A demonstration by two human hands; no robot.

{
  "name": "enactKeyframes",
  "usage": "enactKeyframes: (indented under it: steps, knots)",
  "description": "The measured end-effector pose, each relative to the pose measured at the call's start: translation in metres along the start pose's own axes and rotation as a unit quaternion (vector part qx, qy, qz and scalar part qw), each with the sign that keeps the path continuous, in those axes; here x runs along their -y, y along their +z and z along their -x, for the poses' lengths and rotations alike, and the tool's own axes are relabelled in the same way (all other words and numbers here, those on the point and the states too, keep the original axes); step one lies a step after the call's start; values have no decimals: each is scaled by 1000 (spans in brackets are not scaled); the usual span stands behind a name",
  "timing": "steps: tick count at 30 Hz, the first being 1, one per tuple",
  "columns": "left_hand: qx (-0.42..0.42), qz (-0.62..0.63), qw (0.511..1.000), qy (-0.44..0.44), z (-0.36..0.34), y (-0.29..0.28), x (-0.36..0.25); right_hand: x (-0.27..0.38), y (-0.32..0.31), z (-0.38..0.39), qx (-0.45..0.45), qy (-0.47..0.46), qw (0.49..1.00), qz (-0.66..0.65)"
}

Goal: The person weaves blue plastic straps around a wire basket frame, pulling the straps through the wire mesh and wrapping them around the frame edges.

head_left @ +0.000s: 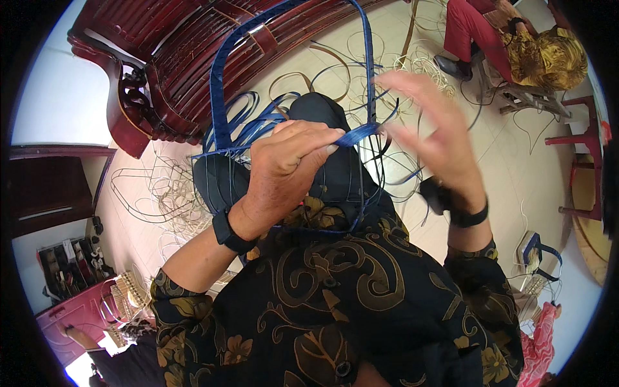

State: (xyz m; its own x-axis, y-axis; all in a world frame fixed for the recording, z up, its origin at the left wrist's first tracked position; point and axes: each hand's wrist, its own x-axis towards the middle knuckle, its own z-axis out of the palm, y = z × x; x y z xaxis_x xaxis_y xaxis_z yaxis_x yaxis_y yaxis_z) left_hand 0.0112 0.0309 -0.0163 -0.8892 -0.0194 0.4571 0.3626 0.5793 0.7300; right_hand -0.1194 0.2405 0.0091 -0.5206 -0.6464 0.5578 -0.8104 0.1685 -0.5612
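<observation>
A wire basket frame [219,84] rests across my lap, its tall arched handle wrapped in blue strip. My left hand [284,151] is closed at the frame's far rim, thumb and fingers pinching a glossy blue strip [356,134] that lies along it. To the right, my right hand [438,126] is blurred by motion. Its thumb and fingers are spread apart beside the strip's end, and I see nothing held in them. Thin dark wires curve down from the rim over my dark trousers. More loose blue strips [248,122] trail beyond my left hand.
A dark red carved wooden bench [187,71] stands ahead. Tangled pale wire [171,193] lies on the tiled floor at left, with more at upper right. Another person [474,29] sits at upper right, near a red stool [583,158]. A small blue-handled frame [532,251] is at lower right.
</observation>
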Motion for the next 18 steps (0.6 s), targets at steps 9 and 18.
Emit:
enactKeyframes:
  steps: [9,18]
  knots:
    - [20,21,999,-17,0,-5,1,30,13,1,46,-86,995,-2]
    - [6,18,1000,19,1,1,6,40,-6,2,131,-42,990,21]
